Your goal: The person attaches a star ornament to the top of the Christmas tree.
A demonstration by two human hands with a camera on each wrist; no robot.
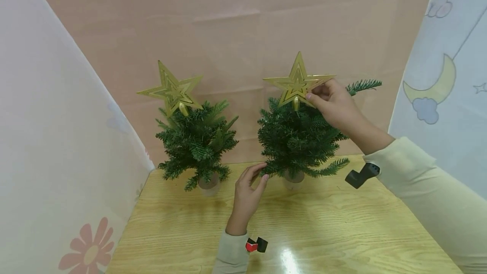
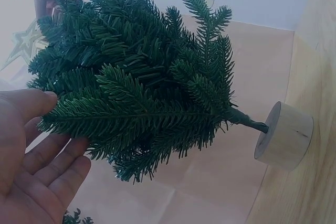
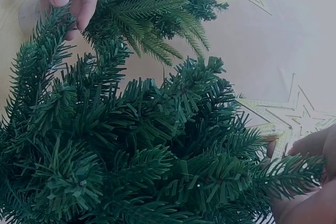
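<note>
Two small artificial Christmas trees stand side by side, the left tree (image 1: 198, 147) and the right tree (image 1: 296, 143). A gold star tree topper (image 1: 298, 80) sits upright at the top of the right tree. My right hand (image 1: 336, 102) pinches this star by its right side, thumb in front. My left hand (image 1: 247, 191) is low at the right tree's left side, thumb and fingers about the tip of a green branch (image 2: 136, 116). Another gold star (image 1: 173, 90) leans leftward on top of the left tree.
Each tree has a round pale wooden base, the left base (image 1: 209, 184) and the right base (image 1: 294, 179), on the wood-grain table (image 1: 182, 231). A pinkish cloth backdrop (image 1: 228, 20) hangs close behind. Pale printed panels flank both sides. A long branch (image 1: 331, 167) sticks out low at right.
</note>
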